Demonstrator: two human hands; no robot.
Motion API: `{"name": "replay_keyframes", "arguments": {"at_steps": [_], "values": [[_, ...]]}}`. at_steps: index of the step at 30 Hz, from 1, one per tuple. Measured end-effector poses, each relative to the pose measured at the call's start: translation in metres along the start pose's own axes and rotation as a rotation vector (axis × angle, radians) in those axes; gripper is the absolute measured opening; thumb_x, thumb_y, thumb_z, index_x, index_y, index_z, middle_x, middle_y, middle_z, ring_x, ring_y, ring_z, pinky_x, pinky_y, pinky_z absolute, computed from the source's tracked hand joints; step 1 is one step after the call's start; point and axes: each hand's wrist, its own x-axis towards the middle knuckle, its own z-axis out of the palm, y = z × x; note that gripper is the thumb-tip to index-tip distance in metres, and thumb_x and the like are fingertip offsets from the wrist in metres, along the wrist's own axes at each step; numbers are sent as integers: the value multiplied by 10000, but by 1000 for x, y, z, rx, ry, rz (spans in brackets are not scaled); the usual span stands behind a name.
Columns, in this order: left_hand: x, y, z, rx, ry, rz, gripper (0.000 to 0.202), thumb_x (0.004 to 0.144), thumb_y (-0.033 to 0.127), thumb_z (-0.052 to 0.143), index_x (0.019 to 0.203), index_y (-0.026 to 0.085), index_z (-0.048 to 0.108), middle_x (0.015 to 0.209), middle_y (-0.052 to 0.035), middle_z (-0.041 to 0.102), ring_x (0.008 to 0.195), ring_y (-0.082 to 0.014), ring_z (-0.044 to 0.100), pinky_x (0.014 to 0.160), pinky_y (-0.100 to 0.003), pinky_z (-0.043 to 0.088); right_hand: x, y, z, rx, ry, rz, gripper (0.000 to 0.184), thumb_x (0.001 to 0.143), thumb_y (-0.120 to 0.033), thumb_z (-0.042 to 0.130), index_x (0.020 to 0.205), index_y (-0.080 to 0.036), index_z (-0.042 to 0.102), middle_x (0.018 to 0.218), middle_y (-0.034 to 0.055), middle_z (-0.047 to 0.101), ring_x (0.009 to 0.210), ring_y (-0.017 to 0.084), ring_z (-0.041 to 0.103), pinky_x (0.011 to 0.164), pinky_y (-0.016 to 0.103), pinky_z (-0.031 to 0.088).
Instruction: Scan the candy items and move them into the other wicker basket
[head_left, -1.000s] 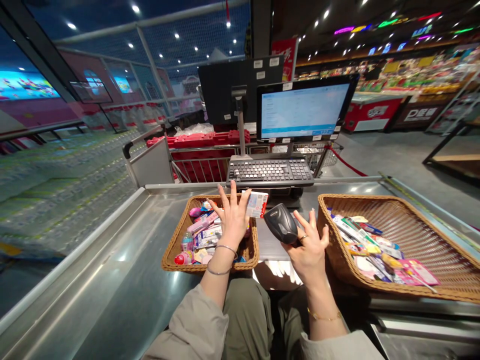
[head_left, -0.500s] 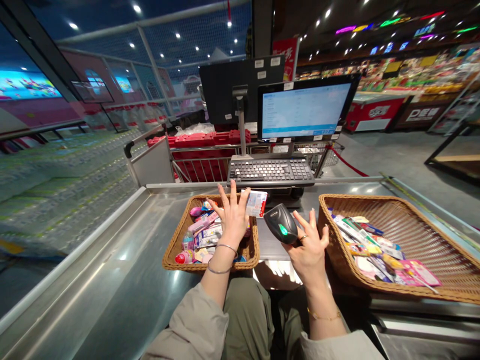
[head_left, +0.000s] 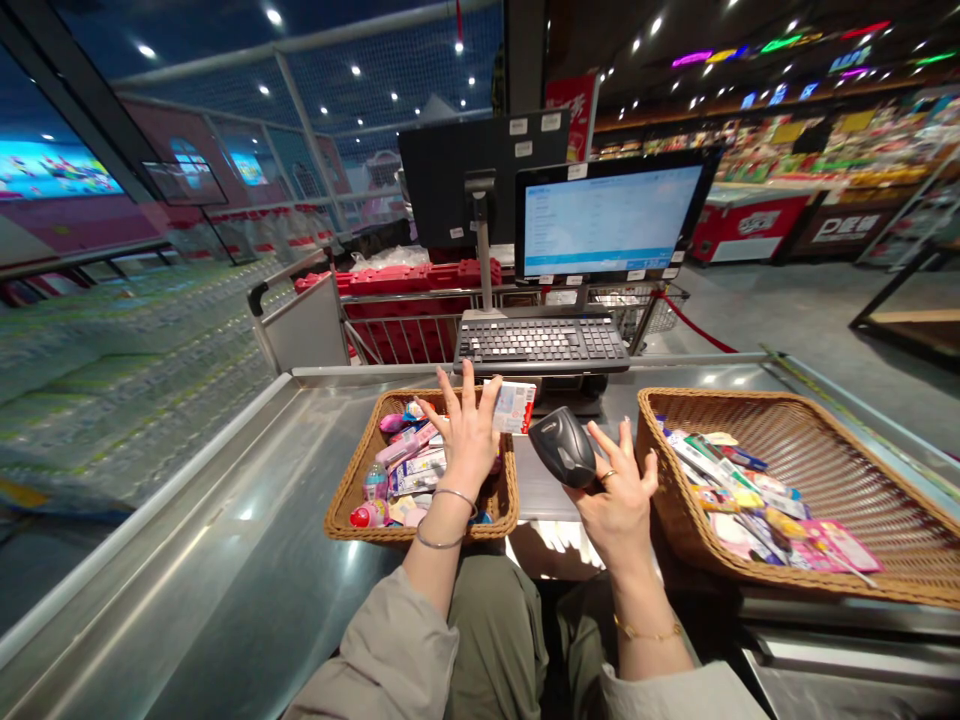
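Observation:
My left hand (head_left: 465,435) holds up a small white and red packet (head_left: 514,407) above a small wicker basket (head_left: 352,480) filled with several packaged goods. Its other fingers are stretched upward. My right hand (head_left: 619,490) grips a black handheld barcode scanner (head_left: 562,446), whose head points toward the packet, with a small gap between them. A larger wicker basket (head_left: 825,440) on the right holds several flat packets along its left and bottom side.
A keyboard (head_left: 541,343) and a lit screen (head_left: 607,222) stand behind the baskets on a steel checkout counter (head_left: 225,560). A second monitor (head_left: 480,175) faces away. Red shopping baskets (head_left: 405,280) and a metal cart sit beyond the counter. Store shelves lie far right.
The scanner's green light, lit half a second ago, is now off. Both hands and the packet stay almost where they were.

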Motion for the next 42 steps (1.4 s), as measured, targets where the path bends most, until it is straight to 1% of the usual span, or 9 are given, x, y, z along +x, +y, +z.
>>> {"name": "replay_keyframes", "arguments": {"at_steps": [6,13,22,30,36,42], "values": [[0,2,-2,5,-7,-6,795,776,147,698,1490,345,409,1685,-83,66,1517,-430,-105,1089,-806,-31,0,1,-1,12,9,20,258,855,-303,609,1090,-240,694,1364,115,637,1474,367,338,1125,765,146],[-2,4,-3,5,-4,-1,794,781,167,699,1495,341,401,1685,-81,66,1516,-432,-110,1078,-814,-39,-1,2,-2,20,17,26,259,858,-312,616,1094,-235,694,1364,117,636,1471,372,343,1123,769,152],[-1,7,-5,4,-10,1,794,780,153,685,1496,341,399,1685,-84,69,1515,-431,-109,1092,-811,8,0,4,-3,10,27,35,267,861,-331,613,1089,-225,702,1360,119,638,1466,374,352,1131,752,159],[0,11,-7,-3,-25,0,823,759,136,685,1498,343,387,1688,-67,47,1519,-425,-105,1107,-790,-30,0,8,-5,19,49,47,268,857,-338,626,1092,-233,703,1365,117,635,1468,369,351,1136,755,144],[1,18,-7,-9,-14,7,830,745,161,710,1493,334,395,1688,-81,67,1523,-423,-97,1111,-785,-28,1,10,-10,27,97,45,256,856,-355,649,1061,-217,712,1361,130,635,1464,369,357,1149,742,153],[2,26,-10,-23,-10,13,834,737,212,751,1485,334,405,1687,-86,75,1522,-439,-81,1097,-801,-13,3,12,-17,31,140,78,247,849,-287,673,1080,-205,703,1354,138,636,1467,344,360,1174,710,152]]}}
